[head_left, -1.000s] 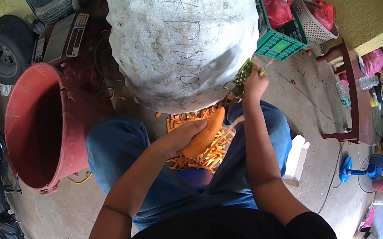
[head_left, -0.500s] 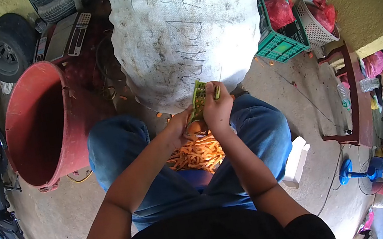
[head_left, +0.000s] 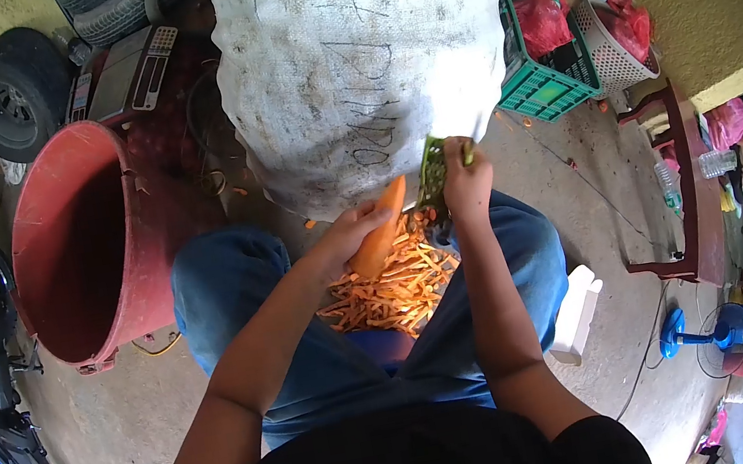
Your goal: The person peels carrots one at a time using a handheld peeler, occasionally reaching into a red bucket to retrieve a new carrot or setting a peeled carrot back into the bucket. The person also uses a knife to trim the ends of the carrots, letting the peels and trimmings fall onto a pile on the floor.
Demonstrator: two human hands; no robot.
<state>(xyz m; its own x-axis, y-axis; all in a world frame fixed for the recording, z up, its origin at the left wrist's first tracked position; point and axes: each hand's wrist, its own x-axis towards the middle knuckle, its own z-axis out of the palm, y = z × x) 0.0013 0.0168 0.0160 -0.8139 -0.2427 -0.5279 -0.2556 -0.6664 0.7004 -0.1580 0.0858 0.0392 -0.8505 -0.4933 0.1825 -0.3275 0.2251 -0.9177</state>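
My left hand (head_left: 358,231) grips a thick, tapered, peeled orange root vegetable (head_left: 379,236), its pointed end tilted up and away from me. In my right hand (head_left: 468,184) is a green hand-held grater (head_left: 431,181) with rows of openings, held upright by its side. A gap separates the grater from the vegetable. Below both hands, a heap of cut orange strips (head_left: 392,295) lies between my knees, above the blue edge of a container (head_left: 381,344).
A large white woven sack (head_left: 354,68) stands right in front. The red tub (head_left: 118,274) is at left, beside a wheel (head_left: 10,96). At right are a green crate (head_left: 548,84), a white basket (head_left: 610,44), a white box (head_left: 574,316) and a blue fan (head_left: 703,336).
My hands have drawn apart. The right carried the grater to the right, and the left tilted the orange root vegetable up into plain view, uncovering more of the strips.
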